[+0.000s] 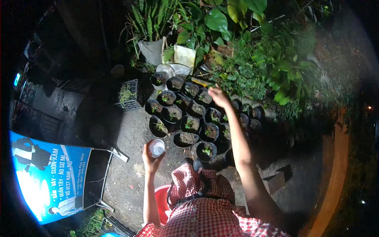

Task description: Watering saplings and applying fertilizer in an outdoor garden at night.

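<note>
My left hand grips a clear plastic cup with pale contents, in front of the nearest row of pots. My right hand reaches out over the far rows with the arm stretched; its fingers are partly bent, and whether they hold something small cannot be told. Below it stand several black plant pots filled with soil, many with small green seedlings. One near pot holds a bright green seedling, and the pot beside it shows bare soil.
A red bucket stands by my left forearm. A plastic crate with small plants is left of the pots. Beyond are a grey planter and dense foliage. A blue banner bearing writing stands on a metal frame at the left.
</note>
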Available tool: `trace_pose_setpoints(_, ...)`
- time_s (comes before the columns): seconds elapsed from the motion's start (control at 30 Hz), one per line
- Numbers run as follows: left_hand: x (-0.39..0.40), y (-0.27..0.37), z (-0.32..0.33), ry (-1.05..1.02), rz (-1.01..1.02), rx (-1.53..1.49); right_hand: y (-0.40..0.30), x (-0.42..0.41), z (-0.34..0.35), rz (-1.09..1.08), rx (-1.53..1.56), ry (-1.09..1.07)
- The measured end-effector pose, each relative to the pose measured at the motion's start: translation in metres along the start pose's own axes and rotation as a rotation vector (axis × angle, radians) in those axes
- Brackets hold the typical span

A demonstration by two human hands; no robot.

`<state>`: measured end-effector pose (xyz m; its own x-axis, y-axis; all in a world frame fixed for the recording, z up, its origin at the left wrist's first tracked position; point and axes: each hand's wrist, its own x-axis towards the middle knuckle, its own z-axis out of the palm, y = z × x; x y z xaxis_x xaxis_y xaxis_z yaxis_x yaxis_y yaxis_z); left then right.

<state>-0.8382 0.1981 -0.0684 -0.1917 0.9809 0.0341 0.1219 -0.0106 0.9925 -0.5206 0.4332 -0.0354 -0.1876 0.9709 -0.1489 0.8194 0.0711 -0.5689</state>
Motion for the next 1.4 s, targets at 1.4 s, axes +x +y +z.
trace_pose_setpoints(1.4, -0.053, 0.084, 0.32, -0.118, 0.386, 0.617, 0.1, -0.208, -0.006, 0.4, 2.089, 0.263)
